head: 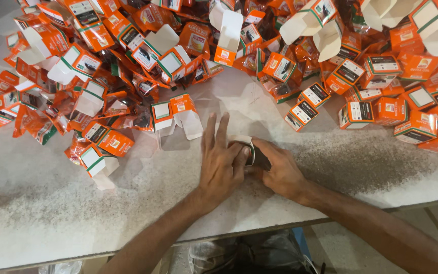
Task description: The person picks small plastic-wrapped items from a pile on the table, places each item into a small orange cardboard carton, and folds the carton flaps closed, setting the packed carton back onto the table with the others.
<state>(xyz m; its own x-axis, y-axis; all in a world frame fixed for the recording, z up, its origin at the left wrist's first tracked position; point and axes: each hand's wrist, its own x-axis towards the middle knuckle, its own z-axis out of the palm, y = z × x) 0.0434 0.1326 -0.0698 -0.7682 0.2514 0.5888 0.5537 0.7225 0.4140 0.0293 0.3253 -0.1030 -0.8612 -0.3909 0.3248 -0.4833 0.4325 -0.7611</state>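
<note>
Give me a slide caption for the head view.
Both hands, left and right, cup a small box beside piled orange cartons.

Counter (77, 203): pale speckled stone, worn darker in patches near its front edge; front half bare. Heap of small orange cartons (128, 61) with white and green panels covers the back of the counter from left to right edge, mixed orientations, many overlapping. Several cartons open, white flaps up, e.g. one at top centre (227, 31) and one at top right (307, 18). Closed cartons (381, 109) lie clustered at right. One open carton (177, 117) sits at the heap's front edge, centre-left. Orange plastic wrappers (34, 127) lie among cartons at left. Below the counter edge: crumpled clear plastic (239, 253), floor partly visible.
</note>
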